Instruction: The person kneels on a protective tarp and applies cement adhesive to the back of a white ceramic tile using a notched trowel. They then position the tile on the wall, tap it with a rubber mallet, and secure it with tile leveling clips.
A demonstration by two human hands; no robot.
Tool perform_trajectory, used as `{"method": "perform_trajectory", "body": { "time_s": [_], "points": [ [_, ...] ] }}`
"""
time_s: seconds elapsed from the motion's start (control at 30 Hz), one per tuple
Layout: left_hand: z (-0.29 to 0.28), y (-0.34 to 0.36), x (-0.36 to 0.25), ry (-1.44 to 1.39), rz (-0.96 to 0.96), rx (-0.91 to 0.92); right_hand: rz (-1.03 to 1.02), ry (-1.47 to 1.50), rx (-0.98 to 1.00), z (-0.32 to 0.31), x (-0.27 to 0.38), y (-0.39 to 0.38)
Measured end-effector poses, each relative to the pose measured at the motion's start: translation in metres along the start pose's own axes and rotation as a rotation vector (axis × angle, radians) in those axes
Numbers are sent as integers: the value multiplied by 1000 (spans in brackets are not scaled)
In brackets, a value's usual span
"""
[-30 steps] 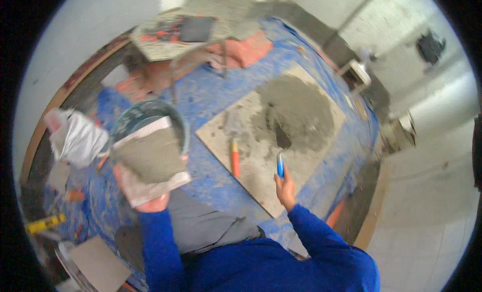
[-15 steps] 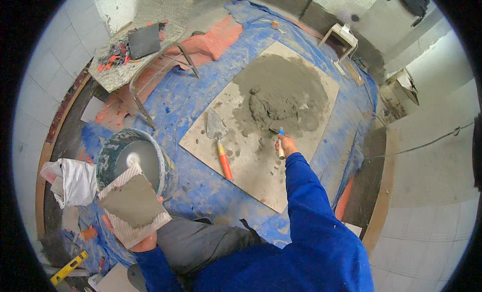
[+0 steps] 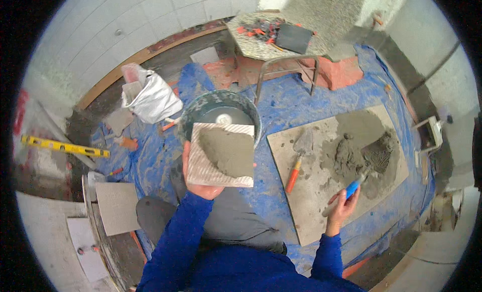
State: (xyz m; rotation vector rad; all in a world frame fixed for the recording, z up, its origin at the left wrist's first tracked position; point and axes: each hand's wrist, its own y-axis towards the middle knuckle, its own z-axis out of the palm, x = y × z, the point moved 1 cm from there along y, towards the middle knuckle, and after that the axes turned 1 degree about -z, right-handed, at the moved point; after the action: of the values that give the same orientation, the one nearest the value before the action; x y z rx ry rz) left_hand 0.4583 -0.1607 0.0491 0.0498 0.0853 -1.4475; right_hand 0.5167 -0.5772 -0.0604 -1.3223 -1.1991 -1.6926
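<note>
In my left hand (image 3: 203, 190) is a square tile (image 3: 195, 164), its ribbed back facing up. Grey mortar (image 3: 232, 152) coats much of that back. Wrapped round a blue and pale handle, my right hand (image 3: 343, 205) holds a trowel (image 3: 354, 186); its blade is hard to make out against the mortar heap (image 3: 347, 152). The heap lies spread on a pale board (image 3: 310, 216). A second trowel (image 3: 294, 174), with a red and yellow handle, rests on the board left of the heap.
Behind the tile stands a bucket (image 3: 189, 116) with greyish water. A stone-topped table (image 3: 251, 44) carries spacers and a dark plate. Blue sheeting (image 3: 273, 109) covers the floor. A white sack (image 3: 159, 99), a yellow level (image 3: 65, 145) and a loose tile (image 3: 116, 207) are on the left.
My view has turned left, and the tile is now near the middle. The heap shows a scooped, ridged patch on its right. Both hands keep their hold.
</note>
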Motion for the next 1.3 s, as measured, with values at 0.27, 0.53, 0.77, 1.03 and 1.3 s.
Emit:
{"method": "perform_trajectory", "body": {
  "time_s": [0.27, 0.53, 0.77, 1.03, 1.3],
  "points": [
    [49, -5, 9, -9, -12, 117, -712, -363, 653, 106, 75, -17],
    [48, -72, -61, -192, 277, 85, -1052, -461, 1009, 180, 151, -16],
    [57, -191, -195, 127, 716, 289, -826, -116, 1286, 280, 224, -94],
    [-34, -282, -235, -172, 1106, 232, 135, 51, 1875, 373, 264, -240],
    [-77, -290, -242, 193, 1502, -122, 17, -155, 1985, 397, 233, -339]
  ]
}}
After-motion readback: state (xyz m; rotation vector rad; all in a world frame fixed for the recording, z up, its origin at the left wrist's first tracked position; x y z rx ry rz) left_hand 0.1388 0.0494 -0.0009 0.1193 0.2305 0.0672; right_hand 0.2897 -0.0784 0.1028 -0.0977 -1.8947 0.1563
